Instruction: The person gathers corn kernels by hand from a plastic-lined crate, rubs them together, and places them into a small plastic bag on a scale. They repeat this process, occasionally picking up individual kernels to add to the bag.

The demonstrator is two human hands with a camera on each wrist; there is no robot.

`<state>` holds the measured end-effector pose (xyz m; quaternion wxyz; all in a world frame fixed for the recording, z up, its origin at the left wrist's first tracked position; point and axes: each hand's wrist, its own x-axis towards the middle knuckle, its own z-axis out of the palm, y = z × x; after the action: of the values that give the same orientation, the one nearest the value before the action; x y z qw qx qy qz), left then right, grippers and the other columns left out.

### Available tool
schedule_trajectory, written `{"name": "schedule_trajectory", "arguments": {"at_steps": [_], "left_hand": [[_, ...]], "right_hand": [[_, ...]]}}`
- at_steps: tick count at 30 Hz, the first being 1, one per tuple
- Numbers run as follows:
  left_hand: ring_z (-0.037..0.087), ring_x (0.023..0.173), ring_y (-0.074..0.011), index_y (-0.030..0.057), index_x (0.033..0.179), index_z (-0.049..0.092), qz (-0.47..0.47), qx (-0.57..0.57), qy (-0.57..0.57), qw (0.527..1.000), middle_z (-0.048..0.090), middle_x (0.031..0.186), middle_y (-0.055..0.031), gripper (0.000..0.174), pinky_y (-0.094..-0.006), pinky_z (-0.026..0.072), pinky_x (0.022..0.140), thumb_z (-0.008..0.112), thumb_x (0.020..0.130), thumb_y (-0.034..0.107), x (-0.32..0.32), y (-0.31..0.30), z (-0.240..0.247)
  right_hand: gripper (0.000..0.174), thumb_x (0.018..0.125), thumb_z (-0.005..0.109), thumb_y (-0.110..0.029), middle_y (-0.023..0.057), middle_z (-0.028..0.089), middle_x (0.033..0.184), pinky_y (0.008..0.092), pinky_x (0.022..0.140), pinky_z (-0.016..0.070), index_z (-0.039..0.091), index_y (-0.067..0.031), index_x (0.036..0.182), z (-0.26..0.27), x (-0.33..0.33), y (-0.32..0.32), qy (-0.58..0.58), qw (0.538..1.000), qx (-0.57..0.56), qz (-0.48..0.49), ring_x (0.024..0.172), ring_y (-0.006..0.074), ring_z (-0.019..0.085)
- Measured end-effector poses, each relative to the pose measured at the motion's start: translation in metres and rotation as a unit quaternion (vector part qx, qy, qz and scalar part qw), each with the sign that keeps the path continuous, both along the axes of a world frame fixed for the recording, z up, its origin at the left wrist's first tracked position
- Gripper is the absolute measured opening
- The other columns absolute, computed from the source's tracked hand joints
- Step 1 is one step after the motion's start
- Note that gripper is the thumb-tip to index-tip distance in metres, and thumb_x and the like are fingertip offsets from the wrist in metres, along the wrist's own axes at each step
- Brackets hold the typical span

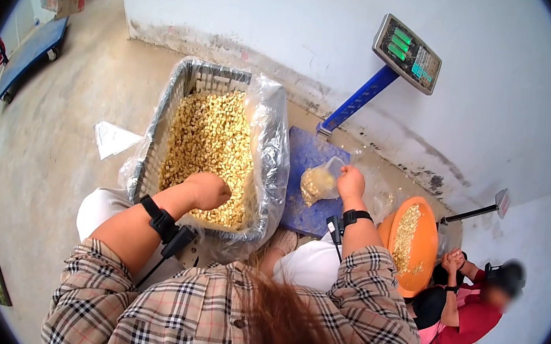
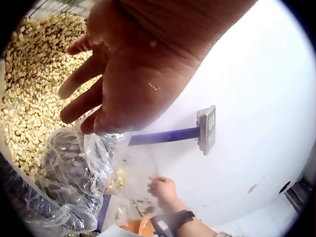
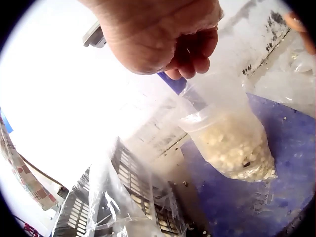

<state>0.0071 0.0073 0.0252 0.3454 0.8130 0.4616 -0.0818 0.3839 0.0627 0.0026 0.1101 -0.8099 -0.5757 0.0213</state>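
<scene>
My left hand (image 1: 206,191) is over the pale yellow pieces (image 1: 209,131) in a plastic-lined grey crate (image 1: 160,116). In the left wrist view that hand (image 2: 133,69) has its fingers spread and loosely bent above the pieces (image 2: 29,74), holding nothing visible. My right hand (image 1: 351,182) pinches the top of a clear bag (image 1: 318,182) with similar pieces in its bottom, over the blue scale platform (image 1: 301,148). In the right wrist view the fingers of the right hand (image 3: 168,39) curl at the top of the bag (image 3: 232,143); whether the bag touches the platform (image 3: 207,197) I cannot tell.
The scale display (image 1: 407,53) stands on a blue post by the wall. At the right are an orange tub (image 1: 387,231) of pieces and a seated person in red (image 1: 475,320). A white plastic sheet (image 1: 114,140) lies left of the crate; a blue cart (image 1: 32,56) stands far left.
</scene>
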Motion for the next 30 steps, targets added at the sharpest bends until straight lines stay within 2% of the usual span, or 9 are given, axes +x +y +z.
{"name": "schedule_trajectory", "arguments": {"at_steps": [4, 9, 13, 16, 18, 24, 26, 27, 30], "left_hand": [[0.059, 0.089, -0.0298, 0.0175, 0.098, 0.067, 0.004, -0.003, -0.006, 1.0, 0.064, 0.094, -0.0104, 0.03, -0.0402, 0.047, 0.077, 0.048, 0.082, 0.035, 0.0, -0.002, -0.001], [0.06, 0.082, -0.0325, 0.014, 0.092, 0.067, -0.015, 0.014, -0.025, 0.999, 0.065, 0.088, -0.0126, 0.03, -0.0413, 0.0475, 0.074, 0.05, 0.081, 0.036, 0.003, -0.001, -0.003], [0.06, 0.076, -0.033, 0.013, 0.09, 0.068, -0.036, 0.053, -0.076, 0.995, 0.064, 0.079, -0.0147, 0.028, -0.0408, 0.0478, 0.069, 0.053, 0.08, 0.034, 0.009, -0.004, -0.001], [0.06, 0.072, -0.0337, 0.0109, 0.084, 0.067, -0.052, 0.101, -0.117, 0.987, 0.062, 0.074, -0.0159, 0.026, -0.0409, 0.048, 0.067, 0.056, 0.078, 0.033, 0.016, -0.006, -0.011], [0.06, 0.07, -0.0344, 0.0097, 0.082, 0.066, -0.026, 0.142, -0.175, 0.974, 0.062, 0.073, -0.0154, 0.026, -0.0416, 0.0481, 0.066, 0.057, 0.077, 0.033, 0.016, -0.012, -0.024], [0.061, 0.073, -0.0331, 0.0079, 0.081, 0.065, -0.027, 0.06, -0.057, 0.996, 0.062, 0.077, -0.0168, 0.028, -0.0416, 0.0482, 0.066, 0.057, 0.077, 0.034, 0.009, -0.014, -0.01], [0.061, 0.079, -0.0311, 0.0154, 0.097, 0.063, -0.043, 0.031, -0.013, 0.999, 0.063, 0.083, -0.0137, 0.028, -0.0411, 0.0479, 0.07, 0.056, 0.077, 0.035, 0.004, -0.017, 0.006], [0.061, 0.081, -0.0309, 0.0181, 0.101, 0.062, -0.051, 0.029, -0.011, 0.998, 0.063, 0.084, -0.0127, 0.03, -0.0412, 0.0479, 0.071, 0.056, 0.077, 0.035, 0.0, -0.016, 0.009], [0.06, 0.086, -0.0306, 0.0257, 0.117, 0.055, -0.068, 0.01, -0.038, 0.997, 0.063, 0.09, -0.0118, 0.04, -0.0404, 0.0471, 0.075, 0.056, 0.078, 0.034, -0.007, -0.013, 0.005]], "right_hand": [[0.017, 0.076, 0.054, -0.008, 0.0148, 0.065, 0.08, 0.0364, 0.069, 0.0487, 0.066, -0.0067, 0.087, -0.009, 0.003, 0.005, 0.038, 0.998, 0.047, 0.027, 0.074, 0.0278, 0.063], [0.015, 0.08, 0.058, -0.006, 0.0012, 0.061, 0.073, 0.0228, 0.06, 0.0449, 0.065, -0.0007, 0.092, 0.021, -0.068, -0.007, 0.361, 0.92, -0.002, 0.151, 0.066, 0.0074, 0.054], [0.019, 0.083, 0.055, -0.008, 0.0035, 0.062, 0.083, 0.0242, 0.067, 0.0454, 0.062, -0.0013, 0.099, 0.047, -0.148, -0.049, 0.418, 0.864, -0.06, 0.274, 0.074, 0.0092, 0.055], [0.026, 0.08, 0.049, -0.004, 0.0153, 0.059, 0.097, 0.0333, 0.08, 0.0458, 0.06, -0.0034, 0.104, 0.051, -0.187, -0.072, 0.352, 0.842, -0.012, 0.409, 0.089, 0.0315, 0.057], [0.031, 0.078, 0.047, -0.001, 0.0157, 0.058, 0.101, 0.0354, 0.083, 0.0444, 0.057, -0.0032, 0.107, 0.032, -0.198, -0.076, 0.329, 0.83, 0.004, 0.451, 0.093, 0.0336, 0.055], [0.02, 0.077, 0.049, -0.002, 0.0138, 0.062, 0.088, 0.035, 0.077, 0.0466, 0.063, -0.0004, 0.09, 0.029, -0.206, -0.073, 0.321, 0.841, -0.028, 0.434, 0.084, 0.0295, 0.058], [0.018, 0.076, 0.05, -0.002, 0.0136, 0.062, 0.087, 0.0345, 0.075, 0.0472, 0.064, 0.0005, 0.088, 0.03, -0.206, -0.071, 0.319, 0.834, -0.06, 0.447, 0.082, 0.029, 0.059], [0.015, 0.077, 0.053, -0.001, 0.0106, 0.063, 0.085, 0.0279, 0.068, 0.0472, 0.063, 0.0028, 0.088, 0.033, -0.207, -0.07, 0.345, 0.829, -0.097, 0.429, 0.074, 0.0195, 0.06], [0.013, 0.079, 0.055, -0.002, 0.0063, 0.064, 0.082, 0.0252, 0.067, 0.0461, 0.064, 0.0031, 0.087, 0.029, -0.2, -0.058, 0.488, 0.768, -0.2, 0.364, 0.073, 0.0133, 0.058]]}}
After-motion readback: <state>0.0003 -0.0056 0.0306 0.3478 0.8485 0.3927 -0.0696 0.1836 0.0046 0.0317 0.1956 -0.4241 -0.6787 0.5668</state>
